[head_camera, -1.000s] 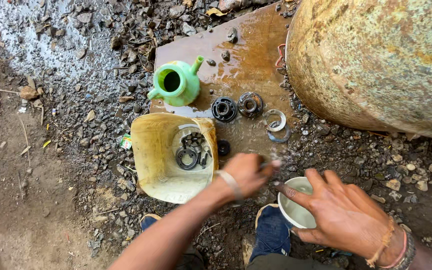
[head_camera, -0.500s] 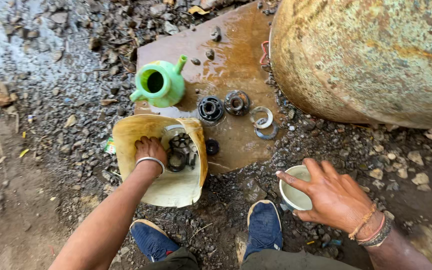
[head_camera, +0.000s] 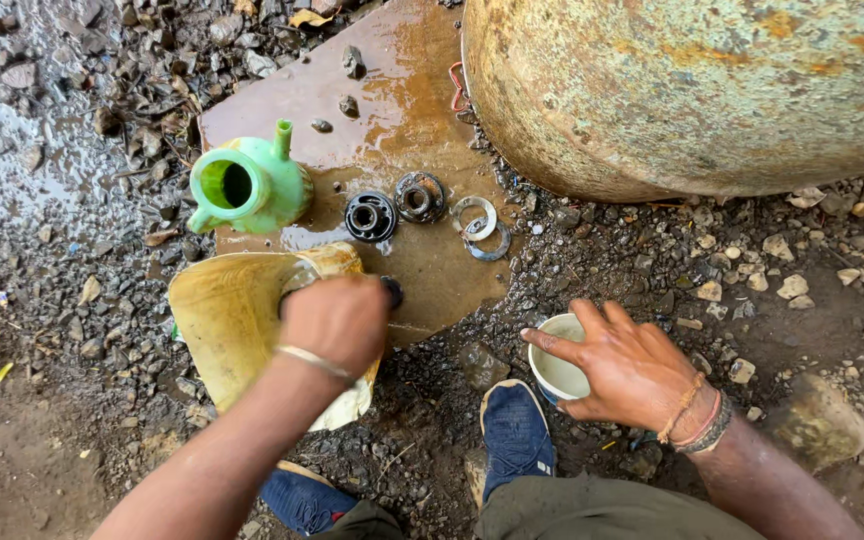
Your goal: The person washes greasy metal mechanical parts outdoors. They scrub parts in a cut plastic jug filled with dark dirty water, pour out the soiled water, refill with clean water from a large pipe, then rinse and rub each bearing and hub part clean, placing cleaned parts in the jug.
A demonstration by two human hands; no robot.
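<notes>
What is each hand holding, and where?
Right hand grips the white cup over its rim. Left hand is inside the yellow tub; its hold is hidden.

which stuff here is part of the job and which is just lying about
In use: left hand in the yellow tub; right hand on the white cup; black bearing; metal rings; green jug.
Lying about: rusty tank; loose stones.

Outdoors, in flat daylight. Dark, wet ground (head_camera: 72, 400) of mud, gravel and broken stones. Puddled water (head_camera: 12, 150) glinting at the upper left. Rusty, wet metal sheet (head_camera: 402, 90) lying flat on the gravel. Large, rusted, yellow-stained drum (head_camera: 692, 90) filling the upper right.
</notes>
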